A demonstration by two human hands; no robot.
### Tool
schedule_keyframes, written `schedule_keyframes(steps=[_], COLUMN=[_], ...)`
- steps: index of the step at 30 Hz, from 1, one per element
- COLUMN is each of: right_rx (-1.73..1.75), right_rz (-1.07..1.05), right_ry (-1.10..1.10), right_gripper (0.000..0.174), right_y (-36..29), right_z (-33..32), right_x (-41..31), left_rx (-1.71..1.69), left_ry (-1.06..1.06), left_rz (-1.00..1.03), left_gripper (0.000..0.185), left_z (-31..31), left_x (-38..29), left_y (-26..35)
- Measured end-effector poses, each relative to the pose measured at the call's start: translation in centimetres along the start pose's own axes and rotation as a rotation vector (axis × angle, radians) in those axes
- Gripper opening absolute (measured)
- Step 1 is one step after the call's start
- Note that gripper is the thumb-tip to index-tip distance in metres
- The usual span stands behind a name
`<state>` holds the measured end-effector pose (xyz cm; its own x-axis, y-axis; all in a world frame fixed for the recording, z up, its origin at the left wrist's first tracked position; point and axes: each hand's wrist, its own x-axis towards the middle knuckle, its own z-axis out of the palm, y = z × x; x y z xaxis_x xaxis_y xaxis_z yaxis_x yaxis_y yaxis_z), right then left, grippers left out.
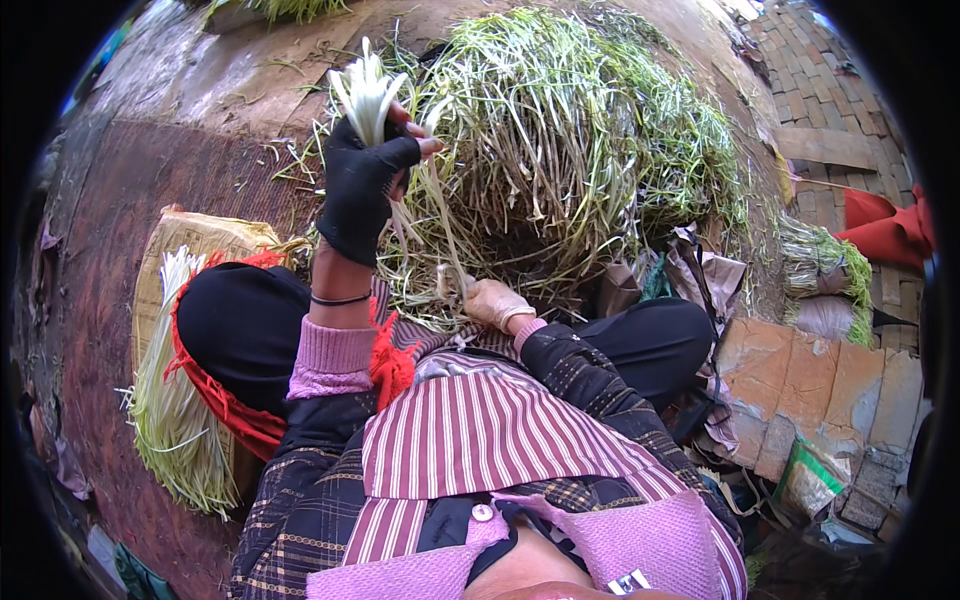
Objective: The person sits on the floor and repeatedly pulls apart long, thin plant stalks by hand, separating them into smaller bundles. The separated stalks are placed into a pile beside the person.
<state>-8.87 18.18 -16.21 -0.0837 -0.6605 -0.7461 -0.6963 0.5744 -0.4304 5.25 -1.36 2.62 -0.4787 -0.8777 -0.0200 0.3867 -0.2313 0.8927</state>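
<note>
My left hand [370,169], in a black fingerless glove, grips a small bunch of pale leafy stems [366,94], white ends upward. A few longer stems [444,217] trail from it down towards my lap. Their lower ends meet my right hand [496,304], which wears a thin whitish glove and has its fingers closed on them. Just beyond both hands rises a large heap of loose green stems [570,127] with brownish lower parts. By my left knee lies a neat pile of trimmed pale stems [176,420] on a yellowish sack [206,232].
Red cloth [225,397] wraps around my left knee. To the right are tied green bundles [814,262], a red cloth or bag [885,225], flattened cardboard [810,390] and a green-white packet [814,480]. Brick paving [817,82] borders the brown ground sheet [112,300].
</note>
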Motion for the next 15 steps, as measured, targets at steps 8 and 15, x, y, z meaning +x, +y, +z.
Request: schedule_keyframes(steps=[8,15], right_rx=[-0.028,0.999], right_rz=[0.13,-0.743], right_ry=[0.098,0.11], right_gripper=[0.039,0.04], right_y=[1.5,-7.6], right_z=[-1.9,-4.5], right_x=[0.8,-4.9], left_rx=[-0.22,-0.171], left_ry=[0.111,0.107], left_rz=[0.136,-0.046], left_gripper=[0.026,0.027], left_z=[-1.6,-1.3], left_x=[-0.1,0.9], left_y=[1.4,-2.2])
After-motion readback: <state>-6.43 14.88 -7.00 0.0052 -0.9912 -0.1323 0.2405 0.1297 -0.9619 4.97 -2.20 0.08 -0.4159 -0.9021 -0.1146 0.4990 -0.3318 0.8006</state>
